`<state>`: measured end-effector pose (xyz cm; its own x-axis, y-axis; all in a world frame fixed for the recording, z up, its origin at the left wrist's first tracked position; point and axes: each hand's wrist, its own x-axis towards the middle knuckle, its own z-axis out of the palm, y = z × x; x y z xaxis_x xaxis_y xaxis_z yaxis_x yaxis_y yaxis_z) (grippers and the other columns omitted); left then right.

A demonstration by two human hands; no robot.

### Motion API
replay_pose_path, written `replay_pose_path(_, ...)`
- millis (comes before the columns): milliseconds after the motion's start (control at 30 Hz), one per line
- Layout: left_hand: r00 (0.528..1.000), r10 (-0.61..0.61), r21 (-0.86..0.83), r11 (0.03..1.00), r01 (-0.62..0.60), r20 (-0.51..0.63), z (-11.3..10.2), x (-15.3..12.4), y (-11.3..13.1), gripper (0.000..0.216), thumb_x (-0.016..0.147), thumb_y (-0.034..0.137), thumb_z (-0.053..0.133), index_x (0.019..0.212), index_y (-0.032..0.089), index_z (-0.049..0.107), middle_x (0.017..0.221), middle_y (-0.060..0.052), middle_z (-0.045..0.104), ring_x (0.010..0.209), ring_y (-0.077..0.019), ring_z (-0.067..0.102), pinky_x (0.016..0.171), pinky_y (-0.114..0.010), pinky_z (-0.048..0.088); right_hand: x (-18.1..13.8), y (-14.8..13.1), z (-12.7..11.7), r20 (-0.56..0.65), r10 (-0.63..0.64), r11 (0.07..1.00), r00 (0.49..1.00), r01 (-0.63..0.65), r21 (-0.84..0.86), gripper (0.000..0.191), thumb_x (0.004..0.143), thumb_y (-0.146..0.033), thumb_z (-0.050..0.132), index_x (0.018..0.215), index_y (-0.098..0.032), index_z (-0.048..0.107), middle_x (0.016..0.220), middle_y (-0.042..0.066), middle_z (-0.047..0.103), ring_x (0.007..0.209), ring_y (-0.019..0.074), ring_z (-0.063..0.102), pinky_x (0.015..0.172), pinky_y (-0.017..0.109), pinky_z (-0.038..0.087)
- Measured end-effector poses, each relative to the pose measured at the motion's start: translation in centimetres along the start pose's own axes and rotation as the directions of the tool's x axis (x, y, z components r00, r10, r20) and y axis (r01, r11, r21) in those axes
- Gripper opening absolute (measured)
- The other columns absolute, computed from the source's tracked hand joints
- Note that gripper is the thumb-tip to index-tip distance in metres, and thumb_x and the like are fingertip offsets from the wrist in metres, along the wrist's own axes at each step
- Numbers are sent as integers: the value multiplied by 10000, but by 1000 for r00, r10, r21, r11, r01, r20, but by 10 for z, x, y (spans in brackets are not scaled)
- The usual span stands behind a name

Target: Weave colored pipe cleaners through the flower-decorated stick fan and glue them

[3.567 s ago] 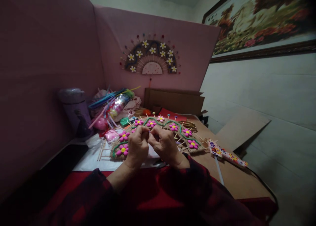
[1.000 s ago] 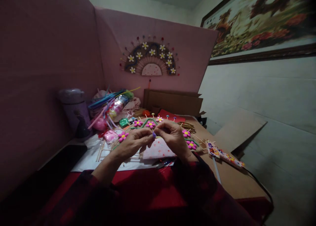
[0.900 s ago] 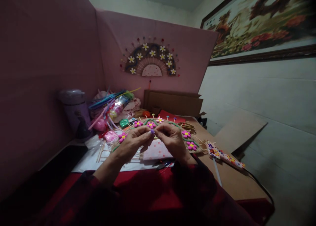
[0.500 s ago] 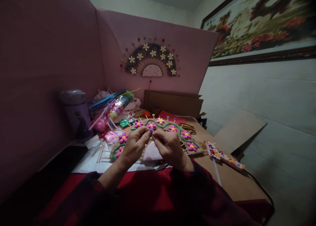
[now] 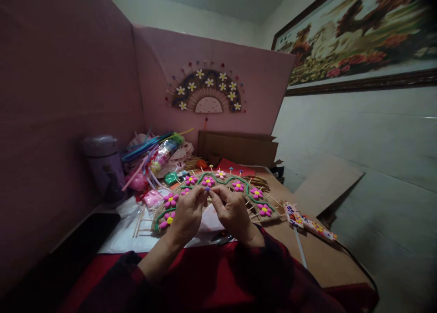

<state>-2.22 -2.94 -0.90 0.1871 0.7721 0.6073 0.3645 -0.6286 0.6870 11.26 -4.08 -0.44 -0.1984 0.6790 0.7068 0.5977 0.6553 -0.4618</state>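
Note:
Between the fingertips of my left hand (image 5: pixel 187 212) and my right hand (image 5: pixel 232 212) is a small purple piece of clay (image 5: pixel 207 189). Both hands are closed in a pinch around it and nearly touch each other. Beneath and behind them lies a fan-shaped craft (image 5: pixel 201 169) of twine and sticks, with a wavy green cord and pink flowers (image 5: pixel 256 193) with yellow centres. A few sticks on its upper edge carry small coloured tips. My hands hide part of its middle, where a pale half-round piece (image 5: pixel 211 221) shows.
A flowered glue gun (image 5: pixel 309 219) with a cord lies at the right on cardboard. Dark-handled scissors (image 5: pixel 222 237) sit near the front edge. Craft supplies (image 5: pixel 160 153) and a purple bottle (image 5: pixel 104 169) stand at the left, beside a black phone-like slab (image 5: pixel 92 231). A finished-looking fan (image 5: pixel 208 87) hangs behind.
The view has tilted up slightly, so everything sits lower in the picture. Both hands keep their pinch on the purple clay, with only small finger movement.

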Motion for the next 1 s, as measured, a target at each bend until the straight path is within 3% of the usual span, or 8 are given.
replay_pose_path(133,998,45,145,988,-49,34,-3,2,-3,191,868,238,387,730,177,504,642,12,525,588,-112,484,580,-237,348,2,6,-4,57,-52,992,997,58,-113,178,890,-238,414,878,-172,579,711,21,645,609,118,585,588,210,363)
replay_pose_path(233,997,58,145,987,-66,58,-7,5,-4,142,849,211,418,799,174,546,683,0,575,624,-113,523,597,-231,373,4,11,-9,108,-102,968,989,124,-217,187,882,-240,425,892,-171,599,694,30,645,600,123,581,577,213,350)
replay_pose_path(333,992,29,124,991,-44,124,-11,8,-3,174,835,212,438,712,170,554,618,11,570,573,-98,516,562,-214,383,5,15,-14,157,-131,947,979,171,-271,184,878,-214,422,892,-179,603,695,34,650,640,131,592,597,211,348)
replay_pose_path(533,939,-177,-76,975,207,295,-16,9,0,251,822,338,460,697,146,561,617,-2,576,449,-71,487,408,-181,404,5,19,-17,239,-154,926,959,224,-302,156,854,-169,446,886,-192,597,687,22,647,650,131,587,589,215,331)
replay_pose_path(667,920,-232,-267,908,321,317,-15,8,0,262,792,384,502,735,131,542,638,-11,581,407,-74,486,363,-206,436,6,19,-16,220,-138,959,966,186,-214,158,877,-199,442,957,-212,577,771,13,660,692,122,596,601,208,337)
replay_pose_path(733,927,-224,-279,908,311,302,-14,7,0,254,791,379,505,753,131,543,652,-14,585,404,-75,498,361,-210,444,6,19,-15,211,-111,967,971,154,-201,165,899,-234,415,931,-202,574,760,16,654,676,119,593,599,207,337)
replay_pose_path(900,950,-174,-100,974,205,258,-12,6,-2,233,812,351,479,763,137,557,637,-10,581,393,-70,506,356,-188,427,7,15,-17,256,-83,956,963,149,-253,212,909,-255,382,811,-167,548,663,26,601,614,126,557,573,222,316)
replay_pose_path(1000,939,-173,-174,957,231,296,-13,6,0,233,816,357,472,761,142,542,633,-2,571,394,-72,505,358,-198,441,8,12,-21,286,-89,977,954,139,-160,196,901,-233,389,792,-168,539,669,15,582,598,111,526,572,214,317)
